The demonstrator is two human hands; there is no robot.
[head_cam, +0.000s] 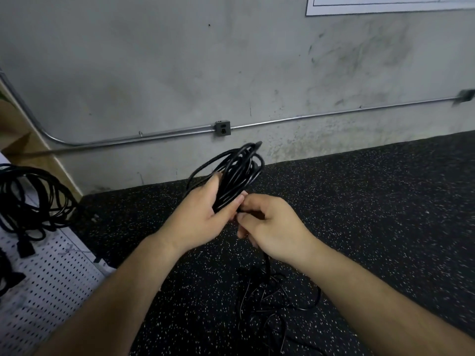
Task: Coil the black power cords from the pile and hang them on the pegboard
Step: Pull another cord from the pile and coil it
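Observation:
My left hand [203, 214] grips a bundle of black power cord loops [236, 173] in mid air; the loops stick up beyond the fingers. Right beside it, my right hand [270, 224] pinches a strand of the same cord, which runs down under the hand to a loose pile of black cords [270, 296] on the floor. A white pegboard [46, 278] stands at the left edge. Coiled black cords [33, 196] hang on it with plugs dangling below.
Black speckled rubber flooring [359, 201] covers the ground up to a grey concrete wall [180, 73]. A metal conduit with an outlet box [222, 128] runs along the wall. A cardboard box [23, 140] stands at the far left behind the pegboard.

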